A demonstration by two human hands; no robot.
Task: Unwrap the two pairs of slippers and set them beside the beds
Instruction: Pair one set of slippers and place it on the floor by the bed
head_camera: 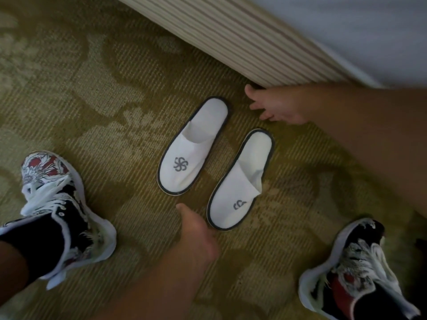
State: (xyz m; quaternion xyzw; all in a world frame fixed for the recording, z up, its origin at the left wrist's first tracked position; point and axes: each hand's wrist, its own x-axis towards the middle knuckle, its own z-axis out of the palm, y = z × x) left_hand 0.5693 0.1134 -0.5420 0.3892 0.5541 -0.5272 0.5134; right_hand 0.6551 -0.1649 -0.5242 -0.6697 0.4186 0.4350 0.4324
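Two white slippers with dark trim and a grey logo lie side by side on the carpet, toes toward me. The left slipper (pixel 193 147) sits slightly farther away than the right slipper (pixel 241 181). My left hand (pixel 198 234) hovers at the toe end of the right slipper, thumb out, holding nothing; whether it touches the trim is unclear. My right hand (pixel 275 107) is beyond the slippers with fingers spread, close to the striped bed skirt (pixel 242 35). No wrapping is in view.
The bed with white linen (pixel 369 31) fills the top right, its skirt running diagonally. My two patterned high-top shoes stand on the green-gold carpet (pixel 104 100), one at the left (pixel 57 211) and one at the bottom right (pixel 355 266).
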